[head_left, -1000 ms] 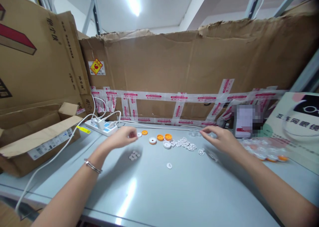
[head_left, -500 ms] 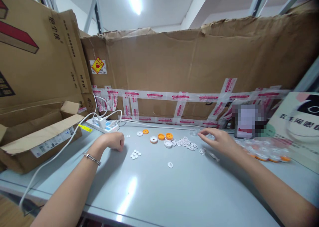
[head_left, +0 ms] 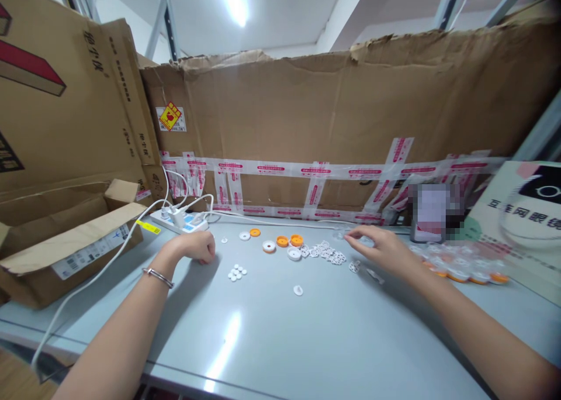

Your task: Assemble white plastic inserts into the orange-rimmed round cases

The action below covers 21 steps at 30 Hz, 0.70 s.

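Left hand (head_left: 195, 248) curled, right hand (head_left: 383, 249) bent-fingered near white openwork pieces (head_left: 325, 252) on the bench (head_left: 342, 335). How closed either grip is — or what it holds — can't be told.

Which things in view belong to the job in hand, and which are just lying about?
Likely part of the job:
small white discs
orange rings
white lattice pieces
clear pieces beside the right hand

Probably just lying about:
power strip
phone-like device
open cardboard box
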Available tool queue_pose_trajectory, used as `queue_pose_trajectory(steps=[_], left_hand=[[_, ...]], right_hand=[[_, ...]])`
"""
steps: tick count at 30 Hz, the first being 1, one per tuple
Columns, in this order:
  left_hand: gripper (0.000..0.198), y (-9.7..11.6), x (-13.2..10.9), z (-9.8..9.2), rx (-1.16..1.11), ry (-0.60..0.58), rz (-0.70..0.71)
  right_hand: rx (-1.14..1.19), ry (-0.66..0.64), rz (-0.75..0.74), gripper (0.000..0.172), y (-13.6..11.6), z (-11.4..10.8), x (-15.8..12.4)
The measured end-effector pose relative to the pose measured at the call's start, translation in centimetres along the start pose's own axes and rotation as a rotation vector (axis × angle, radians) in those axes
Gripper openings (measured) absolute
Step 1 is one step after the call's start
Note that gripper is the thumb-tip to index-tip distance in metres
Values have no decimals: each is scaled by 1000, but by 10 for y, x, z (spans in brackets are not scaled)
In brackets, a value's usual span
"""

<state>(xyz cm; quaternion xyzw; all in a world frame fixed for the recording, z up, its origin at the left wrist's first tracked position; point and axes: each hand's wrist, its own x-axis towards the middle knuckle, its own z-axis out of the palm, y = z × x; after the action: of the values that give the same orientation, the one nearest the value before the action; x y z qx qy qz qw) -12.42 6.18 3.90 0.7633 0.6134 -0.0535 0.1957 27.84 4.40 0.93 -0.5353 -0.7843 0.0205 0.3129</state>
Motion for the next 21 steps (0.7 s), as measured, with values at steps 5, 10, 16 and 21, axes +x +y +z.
queue_pose_trajectory(steps=[5, 10, 16, 21], left_hand=[[17, 4, 1, -4, -73, 124, 77], [18, 23, 2, 2, -197, 201, 232], [17, 61, 8, 30, -282, 193, 395], [18, 93, 9, 58, -335, 270, 514]], right_hand=[[49, -48, 16, 24, -8, 2, -1], [200, -222, 3, 25, -28, 12, -7], [332, -443, -67, 25, -62, 35, -21], [395, -416, -109, 22, -74, 56, -28]])
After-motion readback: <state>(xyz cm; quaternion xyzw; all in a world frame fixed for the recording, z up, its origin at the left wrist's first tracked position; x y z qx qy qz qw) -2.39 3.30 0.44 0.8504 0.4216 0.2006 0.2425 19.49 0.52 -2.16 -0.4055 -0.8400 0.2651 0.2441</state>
